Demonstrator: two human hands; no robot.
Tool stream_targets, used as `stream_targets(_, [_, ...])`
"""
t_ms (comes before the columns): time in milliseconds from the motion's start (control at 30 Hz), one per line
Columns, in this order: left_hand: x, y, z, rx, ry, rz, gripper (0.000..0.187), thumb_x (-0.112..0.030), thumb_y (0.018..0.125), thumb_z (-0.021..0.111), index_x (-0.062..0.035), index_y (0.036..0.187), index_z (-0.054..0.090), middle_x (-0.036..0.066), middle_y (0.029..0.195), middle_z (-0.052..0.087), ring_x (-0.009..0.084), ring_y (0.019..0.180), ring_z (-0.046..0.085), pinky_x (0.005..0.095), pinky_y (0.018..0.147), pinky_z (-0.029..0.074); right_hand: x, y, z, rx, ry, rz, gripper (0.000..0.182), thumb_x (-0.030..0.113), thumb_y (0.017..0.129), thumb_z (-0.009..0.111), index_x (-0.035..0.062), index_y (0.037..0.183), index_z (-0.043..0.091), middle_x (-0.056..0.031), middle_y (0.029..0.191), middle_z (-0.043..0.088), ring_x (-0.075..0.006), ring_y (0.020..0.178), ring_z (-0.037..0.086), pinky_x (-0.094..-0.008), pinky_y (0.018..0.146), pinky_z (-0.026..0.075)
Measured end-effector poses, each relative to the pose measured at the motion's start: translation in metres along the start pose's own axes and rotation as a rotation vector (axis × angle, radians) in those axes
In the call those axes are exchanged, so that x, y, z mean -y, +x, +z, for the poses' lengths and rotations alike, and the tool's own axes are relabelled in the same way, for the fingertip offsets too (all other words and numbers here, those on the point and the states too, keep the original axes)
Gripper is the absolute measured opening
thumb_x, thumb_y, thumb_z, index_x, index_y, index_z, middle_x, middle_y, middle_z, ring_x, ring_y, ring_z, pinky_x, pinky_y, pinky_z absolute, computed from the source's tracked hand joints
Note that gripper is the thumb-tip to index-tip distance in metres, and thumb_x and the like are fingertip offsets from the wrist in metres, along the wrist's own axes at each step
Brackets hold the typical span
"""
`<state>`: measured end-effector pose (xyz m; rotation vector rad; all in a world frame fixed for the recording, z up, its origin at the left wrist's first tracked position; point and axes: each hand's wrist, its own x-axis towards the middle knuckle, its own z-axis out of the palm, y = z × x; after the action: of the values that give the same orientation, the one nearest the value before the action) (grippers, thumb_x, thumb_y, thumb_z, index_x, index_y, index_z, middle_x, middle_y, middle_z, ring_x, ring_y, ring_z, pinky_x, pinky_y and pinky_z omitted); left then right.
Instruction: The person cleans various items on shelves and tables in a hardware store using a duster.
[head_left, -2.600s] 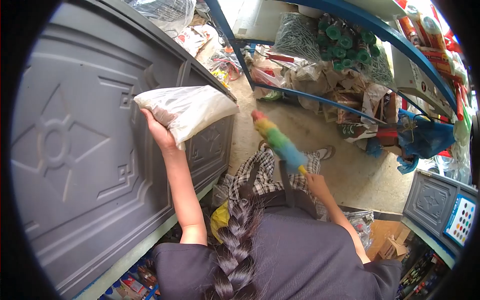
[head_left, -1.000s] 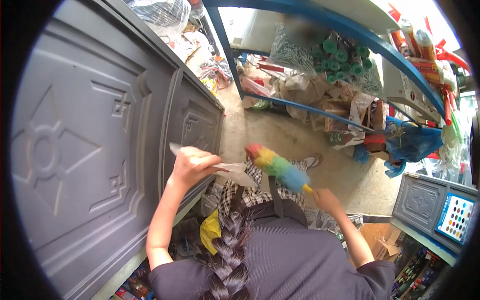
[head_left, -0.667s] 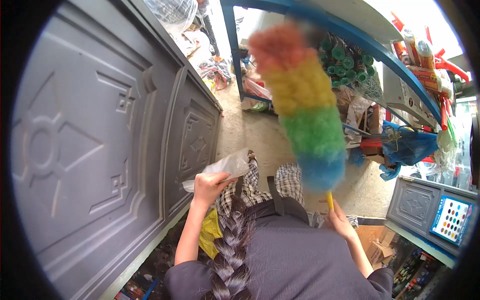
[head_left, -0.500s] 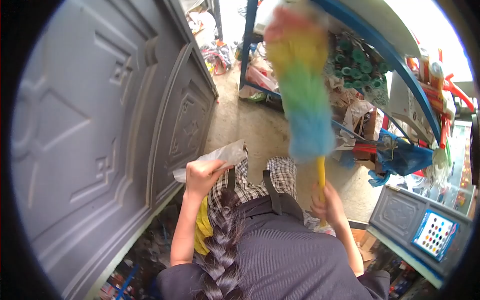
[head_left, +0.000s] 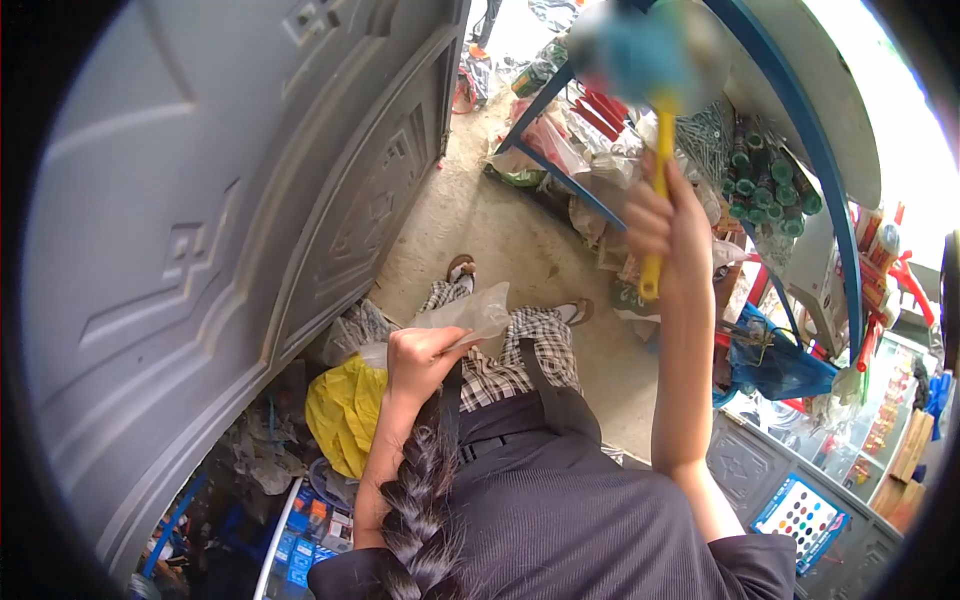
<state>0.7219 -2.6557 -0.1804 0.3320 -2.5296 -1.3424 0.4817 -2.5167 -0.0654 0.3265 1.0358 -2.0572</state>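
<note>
My right hand (head_left: 678, 215) is raised high, gripping the yellow handle of a feather duster (head_left: 648, 60). The duster's blue end is blurred, and its other colours are not visible at the top of the view. Low in front of my waist, my left hand (head_left: 422, 360) is closed on a crumpled, clear plastic bag (head_left: 478, 312). Below that hand, to the left, lies a yellow bag (head_left: 348, 412).
A grey panelled door (head_left: 330, 220) stands close on my left. At the upper right, a blue-framed rack (head_left: 800, 120) holds green-ended tubes (head_left: 765, 185) and plastic-wrapped goods. A blue bag (head_left: 775, 365) hangs there. Boxes (head_left: 300, 540) are at lower left.
My right hand has swung up and forward with the duster, whose coloured head is now mostly out of view. My left hand still holds the plastic bag. The view has shifted.
</note>
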Motion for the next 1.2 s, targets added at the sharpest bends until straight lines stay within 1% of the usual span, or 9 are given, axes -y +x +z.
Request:
stream_targets(200, [0.001,0.002,-0.014,-0.102,0.033,-0.06,0.012,-0.016,0.064,0.069,-0.0057,0.067,0.063,0.01,0.055,0.056,0.0224,0.049,0.057,0.0282,0.045,0.041,-0.016,0.057,0.005,-0.176,0.205,0.046,0.021,0.028,0.091,0.036,0.0082,0.088,0.04,0.0063,0.052,0.024,-0.0008,0.039,0.02,-0.0144,0.03,0.016])
stream_targets(333, [0.005,-0.001,-0.017,-0.086,0.048,-0.003,0.013,-0.016,0.063,0.069,-0.0057,0.069,0.063,0.01,0.056,0.057,0.023,0.049,0.056,0.0284,0.046,0.041,0.024,0.022,0.008,0.225,0.257,0.205,0.02,0.027,0.091,0.035,0.0084,0.083,0.038,0.0061,0.053,0.024,-0.0014,0.04,0.022,-0.0136,0.031,0.016])
stream_targets(400, [0.006,-0.002,-0.02,-0.086,0.047,-0.017,0.013,-0.015,0.063,0.069,-0.0056,0.07,0.063,0.01,0.056,0.057,0.0229,0.049,0.056,0.0285,0.045,0.04,0.009,0.004,-0.012,-0.023,0.095,-0.04,0.02,0.027,0.091,0.036,0.0088,0.082,0.038,0.0065,0.053,0.024,-0.0016,0.04,0.021,-0.0141,0.031,0.016])
stream_targets(500, [0.008,-0.001,-0.02,-0.143,0.053,-0.034,0.013,-0.015,0.063,0.069,-0.0058,0.071,0.063,0.01,0.057,0.057,0.0224,0.048,0.056,0.0282,0.045,0.04,-0.021,0.029,-0.029,-0.222,0.125,0.014,0.021,0.028,0.091,0.035,0.0085,0.083,0.039,0.0067,0.053,0.023,-0.0016,0.04,0.02,-0.0145,0.031,0.016])
stream_targets(667, [0.003,0.001,-0.022,-0.188,0.018,-0.053,0.013,-0.014,0.064,0.069,-0.0059,0.072,0.064,0.011,0.058,0.058,0.0226,0.049,0.057,0.0274,0.043,0.039,0.011,-0.005,0.011,0.215,0.264,0.249,0.023,0.029,0.091,0.033,0.0083,0.084,0.039,0.0067,0.053,0.023,-0.0014,0.039,0.019,-0.0144,0.03,0.017])
stream_targets(833, [0.004,-0.003,-0.017,-0.178,0.019,-0.087,0.012,-0.01,0.066,0.069,-0.0014,0.073,0.064,0.012,0.061,0.059,0.0195,0.049,0.057,0.025,0.045,0.04,-0.017,-0.006,-0.032,-0.098,0.181,-0.113,0.023,0.029,0.092,0.031,0.0101,0.08,0.038,0.0061,0.052,0.022,-0.0031,0.038,0.02,-0.0177,0.03,0.018])
stream_targets(1067, [0.0,-0.017,-0.007,-0.117,0.026,-0.043,0.014,-0.017,0.065,0.069,-0.0053,0.07,0.063,0.011,0.057,0.057,0.024,0.051,0.057,0.0284,0.045,0.04,0.054,0.028,0.016,0.316,0.435,0.323,0.022,0.025,0.092,0.031,0.0048,0.083,0.036,0.0047,0.054,0.027,-0.0035,0.04,0.025,-0.0163,0.03,0.022])
stream_targets(1133, [0.001,-0.02,-0.003,-0.134,0.006,-0.067,0.013,-0.016,0.065,0.069,-0.0054,0.07,0.063,0.01,0.057,0.057,0.0238,0.05,0.057,0.0283,0.045,0.04,0.02,0.004,-0.003,0.027,0.128,-0.009,0.022,0.026,0.092,0.031,0.0073,0.083,0.038,0.0051,0.053,0.026,-0.0029,0.04,0.024,-0.0162,0.031,0.02])
stream_targets(1200, [-0.002,-0.02,-0.004,-0.176,-0.016,-0.086,0.012,-0.015,0.065,0.069,-0.0055,0.07,0.063,0.01,0.057,0.057,0.0233,0.05,0.057,0.0281,0.044,0.04,-0.015,-0.005,-0.019,0.047,0.237,-0.077,0.023,0.028,0.091,0.032,0.0088,0.082,0.038,0.0053,0.053,0.026,-0.0029,0.04,0.024,-0.0163,0.031,0.018])
